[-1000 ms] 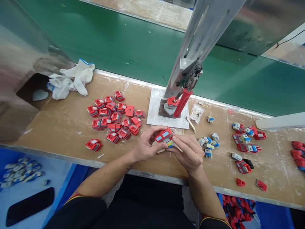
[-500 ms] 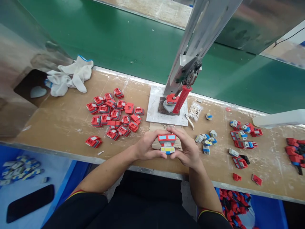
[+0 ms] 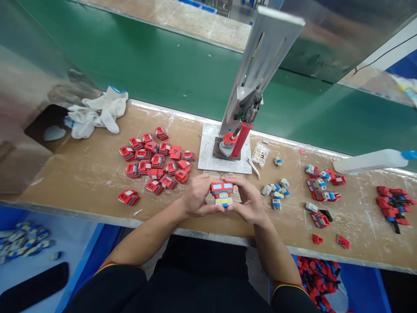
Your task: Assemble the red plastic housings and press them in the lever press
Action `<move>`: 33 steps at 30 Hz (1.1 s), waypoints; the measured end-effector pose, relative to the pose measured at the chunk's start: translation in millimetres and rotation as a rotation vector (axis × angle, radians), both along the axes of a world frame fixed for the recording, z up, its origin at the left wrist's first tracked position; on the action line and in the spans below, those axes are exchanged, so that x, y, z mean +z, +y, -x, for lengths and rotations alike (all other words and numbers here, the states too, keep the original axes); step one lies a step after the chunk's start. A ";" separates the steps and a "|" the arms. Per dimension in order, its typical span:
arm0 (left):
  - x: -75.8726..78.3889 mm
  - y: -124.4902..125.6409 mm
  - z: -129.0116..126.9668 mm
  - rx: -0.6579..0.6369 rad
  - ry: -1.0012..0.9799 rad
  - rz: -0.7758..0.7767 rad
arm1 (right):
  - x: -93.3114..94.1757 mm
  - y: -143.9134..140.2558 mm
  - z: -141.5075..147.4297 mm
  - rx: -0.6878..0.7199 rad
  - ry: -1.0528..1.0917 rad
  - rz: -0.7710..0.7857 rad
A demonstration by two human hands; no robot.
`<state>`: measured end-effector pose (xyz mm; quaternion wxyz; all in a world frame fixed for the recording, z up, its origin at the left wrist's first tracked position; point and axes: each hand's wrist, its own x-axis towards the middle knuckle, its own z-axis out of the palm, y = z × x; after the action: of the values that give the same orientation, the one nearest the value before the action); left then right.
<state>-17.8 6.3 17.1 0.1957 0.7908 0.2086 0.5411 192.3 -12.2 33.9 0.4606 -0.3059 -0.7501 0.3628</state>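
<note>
Left hand (image 3: 199, 196) and right hand (image 3: 250, 201) were both clamped on the toy (image 3: 222, 194), one per side, over the table (image 3: 84, 174) near its front edge. Toy looked light, stiff, maybe slick; flat sides seemed the best hold, sparing the coloured front.

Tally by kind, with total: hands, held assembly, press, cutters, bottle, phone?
Hands (left hand, right hand): 2
Held assembly: 1
Press: 1
Cutters: 1
Bottle: 1
Phone: 1
Total: 7
</note>
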 end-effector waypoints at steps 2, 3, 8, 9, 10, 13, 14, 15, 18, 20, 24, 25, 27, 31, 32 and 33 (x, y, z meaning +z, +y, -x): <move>12.5 5.2 18.2 -0.011 0.111 0.027 | 7.8 4.3 -11.1 -0.036 0.011 -0.019; 20.0 9.0 29.1 -0.017 0.175 0.062 | 13.1 8.0 -18.1 -0.072 0.021 -0.035; 61.2 50.1 60.2 -0.003 0.538 0.192 | 34.9 45.2 -36.2 -0.134 -0.090 -0.024; 68.2 62.0 57.2 -0.014 0.632 0.183 | 36.3 53.8 -33.7 -0.085 -0.126 0.011; 74.1 73.9 51.6 -0.043 0.730 0.183 | 37.0 61.1 -30.2 -0.030 -0.152 0.050; 84.5 103.6 30.3 -0.105 0.949 0.198 | 41.7 69.5 -22.6 0.115 -0.147 0.116; 85.6 110.0 24.8 -0.108 0.991 0.202 | 46.1 67.8 -23.3 0.162 -0.108 0.104; 85.8 114.4 21.1 -0.105 1.019 0.206 | 52.8 64.9 -25.5 0.210 -0.053 0.078; 84.0 118.5 19.1 -0.092 1.051 0.215 | 89.4 59.2 -33.2 0.315 0.115 -0.056; 83.5 117.2 21.2 -0.091 1.057 0.220 | 125.5 64.9 -31.0 0.273 0.153 -0.143; 87.0 115.6 21.4 -0.091 1.063 0.246 | 195.2 92.7 -11.6 0.039 0.059 -0.247; 88.1 115.7 20.6 -0.087 1.064 0.256 | 203.7 98.6 -8.3 -0.019 0.048 -0.260; 89.2 116.2 19.4 -0.077 1.066 0.272 | 200.6 105.7 -8.6 -0.112 0.069 -0.278; 88.0 116.1 20.1 -0.068 1.067 0.276 | 120.0 107.0 -30.9 -0.297 0.070 -0.257; 87.6 115.8 20.6 -0.073 1.070 0.270 | 93.1 107.0 -36.0 -0.368 0.050 -0.208; 87.2 115.5 21.0 -0.078 1.071 0.264 | 67.7 107.6 -38.9 -0.415 -0.021 -0.099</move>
<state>-38.9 121.9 104.3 0.1798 0.9313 0.3157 0.0248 231.2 95.4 101.5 0.5320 -0.4346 -0.6928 0.2195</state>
